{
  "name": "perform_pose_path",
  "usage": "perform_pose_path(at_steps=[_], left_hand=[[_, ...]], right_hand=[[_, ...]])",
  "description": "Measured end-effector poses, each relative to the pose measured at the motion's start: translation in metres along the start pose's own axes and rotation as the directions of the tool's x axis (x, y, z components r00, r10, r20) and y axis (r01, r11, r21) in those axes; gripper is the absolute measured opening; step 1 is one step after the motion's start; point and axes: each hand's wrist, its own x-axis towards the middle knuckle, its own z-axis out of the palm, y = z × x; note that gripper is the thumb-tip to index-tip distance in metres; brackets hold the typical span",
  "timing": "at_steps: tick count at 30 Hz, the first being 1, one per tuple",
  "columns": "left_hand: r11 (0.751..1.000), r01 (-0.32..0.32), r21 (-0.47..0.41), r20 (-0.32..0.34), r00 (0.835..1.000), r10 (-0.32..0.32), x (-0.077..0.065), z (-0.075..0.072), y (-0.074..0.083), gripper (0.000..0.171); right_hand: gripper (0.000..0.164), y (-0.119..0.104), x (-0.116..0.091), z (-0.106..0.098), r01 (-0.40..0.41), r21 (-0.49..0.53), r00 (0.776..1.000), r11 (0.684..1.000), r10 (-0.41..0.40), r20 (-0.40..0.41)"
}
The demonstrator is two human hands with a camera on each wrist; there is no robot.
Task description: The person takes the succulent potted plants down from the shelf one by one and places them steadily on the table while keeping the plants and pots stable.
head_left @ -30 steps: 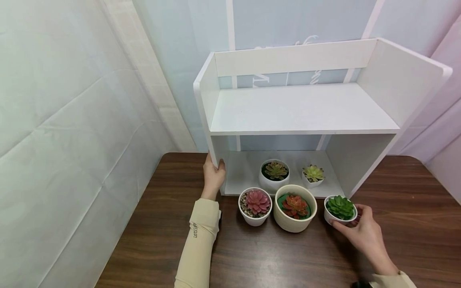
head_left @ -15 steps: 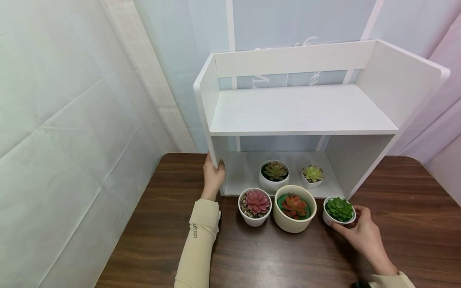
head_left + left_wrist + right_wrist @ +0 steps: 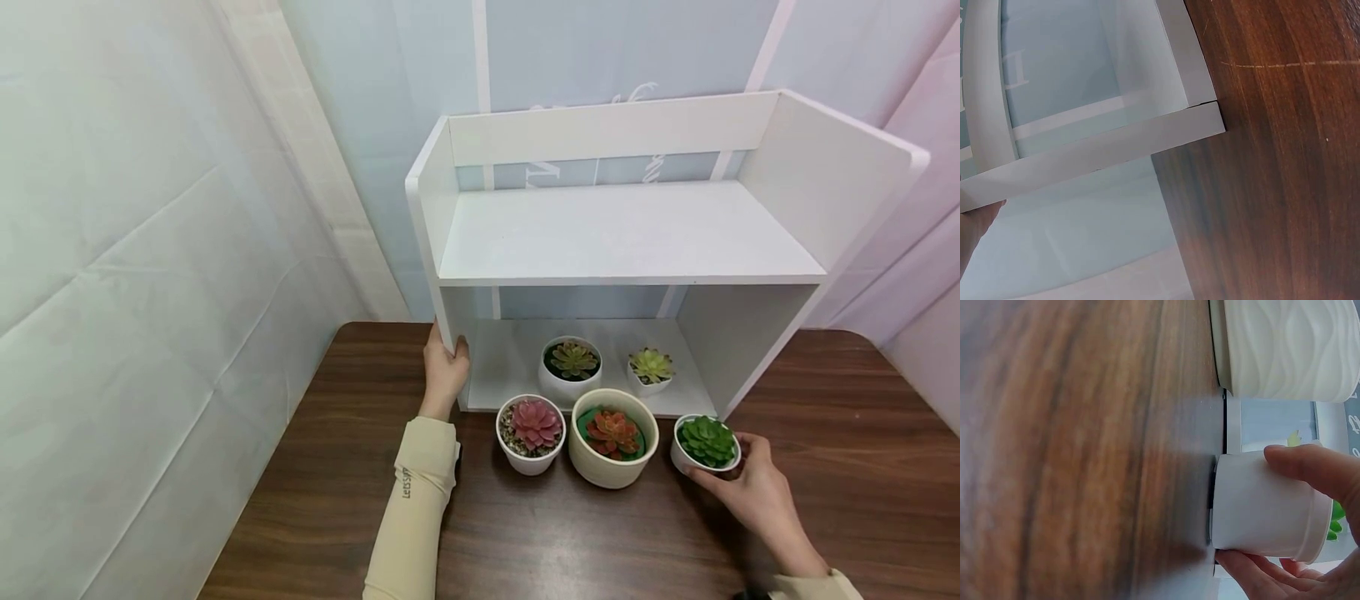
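Left hand (image 3: 447,368) on the shelf (image 3: 630,233), right hand (image 3: 759,493) on a pot (image 3: 1265,506)

Left fingers clamped on the side panel (image 3: 435,183); right's got the pot pinched, green plant (image 3: 706,441) inside.

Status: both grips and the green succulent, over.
Left grip holds white shelf's side panel. Right grip grasps white-potted green succulent. Cream pot nearby, not touching.

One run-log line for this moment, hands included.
left hand: grips white shelf; right hand: holds green succulent pot; table: pink succulent pot, red succulent pot; lower board: two potted succulents

Three pots (image 3: 611,473) before shelf (image 3: 630,229); two pots (image 3: 568,388) in lower compartment (image 3: 498,358).
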Motion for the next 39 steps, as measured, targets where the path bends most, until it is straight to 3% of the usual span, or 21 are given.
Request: perform_pose_path(at_steps=[7,13,21,27,31,37,39], left_hand=[[1.000,0.001,0.009,-0.003,1.000,-0.001,0.000,0.000,0.000,0.047],[1.000,-0.004,0.012,-0.011,1.000,0.004,-0.001,-0.001,0.001,0.046],[1.000,-0.011,0.007,-0.005,1.000,0.011,-0.001,-0.001,0.001,0.048],[1.000,-0.012,0.009,-0.008,1.000,0.013,-0.001,-0.001,0.001,0.047],[1.000,-0.022,0.011,-0.008,1.000,0.022,-0.001,-0.001,0.001,0.047],[1.000,-0.019,0.020,-0.004,1.000,0.019,0.000,0.000,-0.001,0.048],[1.000,-0.018,0.023,-0.007,1.000,0.018,0.002,0.001,-0.010,0.048]], right_hand=[[0.081,0.000,0.000,-0.001,0.013,-0.005,1.000,1.000,-0.013,0.010],[0.095,0.001,0.002,-0.001,0.038,0.012,0.997,0.999,-0.039,0.069],[0.115,-0.008,0.010,-0.017,0.170,0.077,0.979,0.982,-0.177,0.100],[0.115,-0.023,0.017,-0.033,0.265,0.091,0.957,0.960,-0.273,0.093],[0.111,-0.032,0.020,-0.036,0.306,0.042,0.947,0.951,-0.309,0.092],[0.103,-0.050,0.024,-0.038,0.315,0.041,0.941,0.948,-0.318,0.114],[0.101,-0.057,0.026,-0.039,0.314,0.043,0.939,0.949,-0.317,0.135]])
